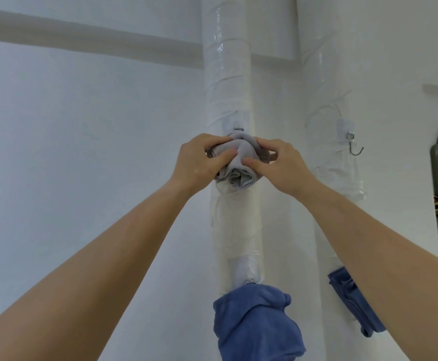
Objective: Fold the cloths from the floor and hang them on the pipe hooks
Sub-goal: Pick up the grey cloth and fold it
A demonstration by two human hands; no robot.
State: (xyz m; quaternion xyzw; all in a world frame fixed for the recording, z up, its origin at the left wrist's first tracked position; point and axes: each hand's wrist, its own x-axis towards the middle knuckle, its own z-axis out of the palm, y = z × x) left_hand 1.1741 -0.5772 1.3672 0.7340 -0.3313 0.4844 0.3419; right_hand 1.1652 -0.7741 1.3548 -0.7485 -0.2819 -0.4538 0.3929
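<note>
Both of your hands are on the grey cloth (239,175), at arm's reach in front of you and above eye line. Your left hand (201,158) pinches the bundle's left side, thumb across the front. Your right hand (278,162) pinches its right side the same way, so the cloth sits squarely between the two hands, with neither one nearer.

What matters is the cloth's top against the hook (237,129). The hook's metal shows just above your fingertips, on the front of the wrapped pipe (225,74), and the top fold of the cloth touches it or nearly does. Whether the fabric is already over the hook's tip is hidden behind the fold, so I cannot tell. The bundle's long axis runs down from the hook towards your wrists, with the rolled end lowest.

My reading is that you are seating this cloth on the hook. The next move likely calls for a small push away from you and then down, before either hand lets go.

Right of your right hand, an empty hook (355,148) waits on the neighbouring pipe. Below your forearms hang two blue cloths, one under your hands (257,321) and one beside your right forearm (353,300).
</note>
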